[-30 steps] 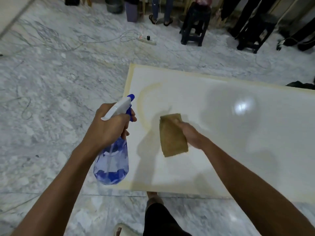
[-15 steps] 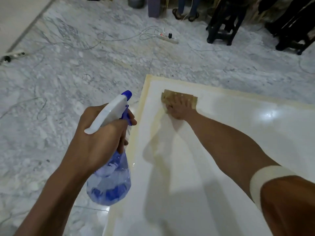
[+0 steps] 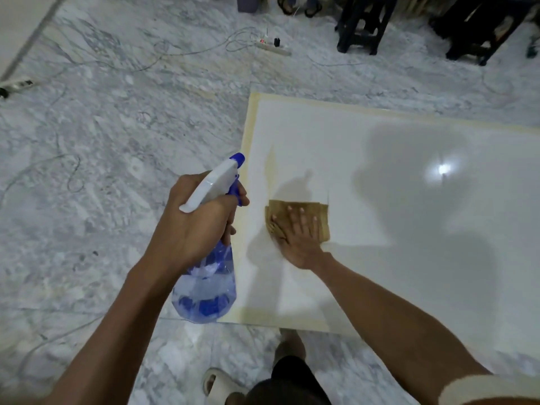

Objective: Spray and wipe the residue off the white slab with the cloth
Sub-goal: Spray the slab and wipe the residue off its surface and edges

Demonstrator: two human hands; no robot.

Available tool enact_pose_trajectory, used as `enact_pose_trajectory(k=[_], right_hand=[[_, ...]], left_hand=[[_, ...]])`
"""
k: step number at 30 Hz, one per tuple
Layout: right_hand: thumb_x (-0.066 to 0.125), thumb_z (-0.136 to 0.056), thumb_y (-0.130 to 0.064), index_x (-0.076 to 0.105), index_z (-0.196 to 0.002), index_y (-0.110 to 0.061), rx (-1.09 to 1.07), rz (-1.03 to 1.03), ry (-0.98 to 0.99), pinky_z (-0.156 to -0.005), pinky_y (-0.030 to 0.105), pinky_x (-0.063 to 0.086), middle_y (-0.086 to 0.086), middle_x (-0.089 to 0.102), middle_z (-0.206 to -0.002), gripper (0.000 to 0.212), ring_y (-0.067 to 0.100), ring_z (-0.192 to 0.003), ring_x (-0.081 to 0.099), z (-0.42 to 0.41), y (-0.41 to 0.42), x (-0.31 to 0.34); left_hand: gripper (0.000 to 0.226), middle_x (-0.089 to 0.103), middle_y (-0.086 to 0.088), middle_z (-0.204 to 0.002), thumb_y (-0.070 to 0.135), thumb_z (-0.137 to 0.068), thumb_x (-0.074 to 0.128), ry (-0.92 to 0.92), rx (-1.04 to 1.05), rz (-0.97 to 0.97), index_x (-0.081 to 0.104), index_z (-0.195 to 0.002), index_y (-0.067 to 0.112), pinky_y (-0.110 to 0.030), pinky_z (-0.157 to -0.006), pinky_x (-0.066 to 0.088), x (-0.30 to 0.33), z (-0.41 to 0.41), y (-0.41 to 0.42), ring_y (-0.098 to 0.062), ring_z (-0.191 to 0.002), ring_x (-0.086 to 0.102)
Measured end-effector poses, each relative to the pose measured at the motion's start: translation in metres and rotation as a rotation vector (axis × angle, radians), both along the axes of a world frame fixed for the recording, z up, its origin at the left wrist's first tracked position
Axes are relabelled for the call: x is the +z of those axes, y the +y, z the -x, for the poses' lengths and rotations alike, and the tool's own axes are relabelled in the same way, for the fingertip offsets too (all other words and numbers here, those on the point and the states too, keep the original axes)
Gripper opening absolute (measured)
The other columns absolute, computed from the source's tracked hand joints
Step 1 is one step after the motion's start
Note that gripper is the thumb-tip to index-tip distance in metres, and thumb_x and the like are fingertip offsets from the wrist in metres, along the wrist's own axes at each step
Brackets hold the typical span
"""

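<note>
White slab [image 3: 409,229], right hand [image 3: 298,238] pressing cloth [image 3: 323,226]

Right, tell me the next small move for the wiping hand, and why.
Probably slide the cloth away from the body and slightly left, under the flat right hand, over the yellowish streak that shows on the white slab just beyond it. The left hand grips the spray bottle off to the side, clear of that path.

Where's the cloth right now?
In the head view the cloth lies flat on the white slab near its left edge, under the right hand, just right of the spray bottle.
</note>
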State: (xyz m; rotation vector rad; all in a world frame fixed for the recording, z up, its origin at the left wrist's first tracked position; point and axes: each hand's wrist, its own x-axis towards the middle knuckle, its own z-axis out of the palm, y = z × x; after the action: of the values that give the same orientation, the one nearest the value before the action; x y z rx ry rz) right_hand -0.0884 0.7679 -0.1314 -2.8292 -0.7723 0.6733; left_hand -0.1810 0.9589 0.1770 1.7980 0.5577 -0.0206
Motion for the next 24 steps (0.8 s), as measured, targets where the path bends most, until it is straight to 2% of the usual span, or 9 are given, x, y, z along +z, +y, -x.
enact_pose_trajectory(k=[3, 5, 7, 10, 12, 14, 16, 20, 24], right_hand=[[0.003, -0.093, -0.064, -0.033, -0.143, -0.053, 0.047, -0.005, 0.073, -0.115, 0.052, -0.022, 0.003, -0.012, -0.166, 0.062, 0.033, -0.153, -0.016, 0.089, -0.015, 0.007], [-0.006, -0.095, -0.066, -0.028, -0.148, -0.048, 0.004, 0.0, 0.108, -0.117, 0.055, -0.01, 0.008, 0.002, -0.167, 0.06, 0.037, -0.154, -0.005, 0.135, -0.02, 0.012], [-0.025, -0.081, -0.073, -0.032, -0.145, -0.05, -0.016, 0.078, 0.162, -0.118, 0.058, -0.011, 0.003, -0.018, -0.164, 0.068, 0.035, -0.152, -0.016, 0.159, -0.02, 0.022], [0.006, -0.1, -0.056, -0.007, -0.157, -0.038, -0.08, 0.015, 0.341, -0.121, 0.056, -0.012, -0.001, -0.022, -0.165, 0.061, 0.029, -0.152, -0.021, 0.165, -0.015, 0.054], [0.026, -0.109, -0.023, 0.026, -0.156, -0.023, -0.202, -0.226, 0.533, -0.125, 0.045, 0.008, -0.002, 0.02, -0.164, 0.047, 0.024, -0.151, 0.02, 0.15, -0.013, 0.087], [0.033, -0.11, -0.024, 0.051, -0.137, -0.015, -0.385, -0.461, 0.653, -0.112, 0.031, 0.034, -0.003, 0.053, -0.134, 0.033, 0.013, -0.12, 0.052, 0.123, -0.019, 0.119], [0.037, -0.107, -0.042, 0.059, -0.125, -0.014, -0.497, -0.503, 0.665, -0.103, 0.037, 0.047, 0.004, 0.063, -0.125, 0.04, 0.021, -0.109, 0.061, 0.08, -0.024, 0.139], [0.041, -0.103, -0.051, 0.058, -0.131, -0.011, -0.589, -0.65, 0.586, -0.105, 0.048, 0.048, 0.009, 0.064, -0.128, 0.051, 0.029, -0.118, 0.061, -0.023, -0.009, 0.162], [0.036, -0.109, -0.034, 0.057, -0.133, -0.008, -0.429, -0.611, 0.305, -0.09, 0.028, 0.044, 0.005, 0.062, -0.128, 0.042, 0.022, -0.111, 0.06, -0.141, 0.044, 0.176]], left_hand=[[0.021, 0.075, -0.016, -0.086, -0.011, -0.08, 0.049, -0.018, -0.049, 0.011, 0.068, -0.083, -0.003, -0.05, -0.058, 0.058, 0.008, 0.052, -0.01, -0.017, -0.033, 0.048], [0.021, 0.075, -0.015, -0.081, -0.011, -0.081, 0.048, -0.026, -0.06, 0.021, 0.068, -0.084, -0.004, -0.049, -0.057, 0.058, 0.014, 0.075, -0.012, -0.016, -0.032, 0.047], [0.019, 0.073, -0.009, -0.072, -0.007, -0.08, 0.05, -0.045, -0.092, 0.007, 0.068, -0.083, -0.004, -0.049, -0.058, 0.058, 0.019, 0.092, -0.013, -0.018, -0.031, 0.047], [0.02, 0.072, -0.008, -0.069, 0.003, -0.073, 0.052, -0.082, -0.105, 0.024, 0.069, -0.082, -0.002, -0.046, -0.058, 0.058, 0.03, 0.104, -0.012, -0.019, -0.031, 0.048], [0.021, 0.071, -0.005, -0.066, 0.003, -0.073, 0.051, -0.098, -0.106, 0.011, 0.069, -0.082, -0.003, -0.044, -0.059, 0.058, 0.04, 0.104, -0.009, -0.019, -0.032, 0.048], [0.02, 0.067, 0.003, -0.056, -0.007, -0.08, 0.05, -0.104, -0.1, -0.018, 0.069, -0.083, -0.006, -0.042, -0.061, 0.057, 0.048, 0.098, -0.004, -0.02, -0.034, 0.048], [0.022, 0.063, 0.008, -0.049, -0.011, -0.083, 0.048, -0.125, -0.09, -0.064, 0.07, -0.085, -0.007, -0.041, -0.062, 0.057, 0.053, 0.087, 0.002, -0.019, -0.034, 0.049], [0.023, 0.065, 0.007, -0.052, -0.011, -0.085, 0.047, -0.142, -0.069, -0.076, 0.07, -0.086, -0.007, -0.043, -0.062, 0.059, 0.056, 0.048, 0.021, -0.015, -0.035, 0.049], [0.022, 0.066, -0.006, -0.056, -0.001, -0.079, 0.05, -0.148, -0.027, -0.089, 0.072, -0.081, 0.001, -0.048, -0.062, 0.06, 0.049, -0.006, 0.047, -0.016, -0.036, 0.05]])
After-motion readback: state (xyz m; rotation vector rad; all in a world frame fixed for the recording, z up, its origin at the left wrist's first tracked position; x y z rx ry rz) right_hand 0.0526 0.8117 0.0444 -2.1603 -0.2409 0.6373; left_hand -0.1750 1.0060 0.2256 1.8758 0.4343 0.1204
